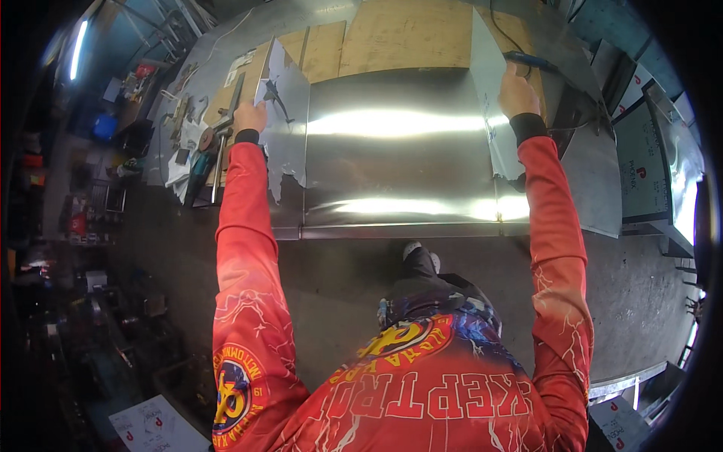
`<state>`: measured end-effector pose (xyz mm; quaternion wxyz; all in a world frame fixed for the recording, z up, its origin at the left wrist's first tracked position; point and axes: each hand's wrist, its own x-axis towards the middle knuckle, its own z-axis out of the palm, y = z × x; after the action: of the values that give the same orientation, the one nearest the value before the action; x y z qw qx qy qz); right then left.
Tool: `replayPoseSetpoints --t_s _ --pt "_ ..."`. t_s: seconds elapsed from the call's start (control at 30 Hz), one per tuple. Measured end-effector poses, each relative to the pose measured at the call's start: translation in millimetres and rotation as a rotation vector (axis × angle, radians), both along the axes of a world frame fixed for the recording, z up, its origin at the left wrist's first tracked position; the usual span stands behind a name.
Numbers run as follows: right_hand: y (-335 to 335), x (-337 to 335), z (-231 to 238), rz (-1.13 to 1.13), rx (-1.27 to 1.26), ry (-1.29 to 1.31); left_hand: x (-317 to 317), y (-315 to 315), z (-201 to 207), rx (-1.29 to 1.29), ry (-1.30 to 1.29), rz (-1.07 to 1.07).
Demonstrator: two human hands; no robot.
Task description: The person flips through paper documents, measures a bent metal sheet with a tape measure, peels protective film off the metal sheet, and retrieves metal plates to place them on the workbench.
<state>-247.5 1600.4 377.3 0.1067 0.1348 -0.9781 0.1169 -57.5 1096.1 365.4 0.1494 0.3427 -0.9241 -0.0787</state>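
Note:
A large, shiny sheet-metal piece (392, 162) lies on the workbench in front of me, its two side flanges standing upright. My left hand (250, 117) is closed at the outer edge of the left flange (290, 94), which carries torn remains of film. On the far side, my right hand (520, 92) is closed at the edge of the right flange (486, 75). A dark blue tool (531, 60) with a cable lies just beyond my right hand; whether the fingers touch it is unclear. Both sets of fingertips are partly hidden.
Wooden boards (407, 34) lie behind the sheet metal. Left of it are an angle grinder (199, 169), metal bars and crumpled white material (179, 166). Film-covered panels (640, 166) lean at the right. Cluttered shelving (90, 188) stands at the far left.

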Motion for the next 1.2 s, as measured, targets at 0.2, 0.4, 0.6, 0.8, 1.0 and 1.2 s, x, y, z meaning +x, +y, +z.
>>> replayPoseSetpoints --t_s 0.2,0.4,0.6,0.8,1.0,1.2 --pt "-0.8 5.2 3.9 -0.009 -0.011 -0.017 -0.1 8.8 4.2 -0.023 -0.007 0.031" --pt "1.3 -4.6 -4.6 0.01 0.003 0.026 -1.0 -24.9 -18.7 -0.076 -0.039 0.0" --pt "-12.4 -7.7 -20.9 -0.187 -0.173 0.082 -14.9 -134.6 -79.8 -0.129 -0.139 -0.37" --pt "6.0 25.5 12.6 0.088 -0.373 -0.194 -22.1 -134.9 -76.1 -0.206 -0.159 -0.158" --pt "107.3 162.0 86.2 0.349 -1.007 -0.015 18.1 88.8 40.8 -0.122 0.959 -0.286" --pt "120.3 319.0 175.9 0.761 -1.204 0.11 115.4 388.1 126.1 0.533 1.016 -1.172"
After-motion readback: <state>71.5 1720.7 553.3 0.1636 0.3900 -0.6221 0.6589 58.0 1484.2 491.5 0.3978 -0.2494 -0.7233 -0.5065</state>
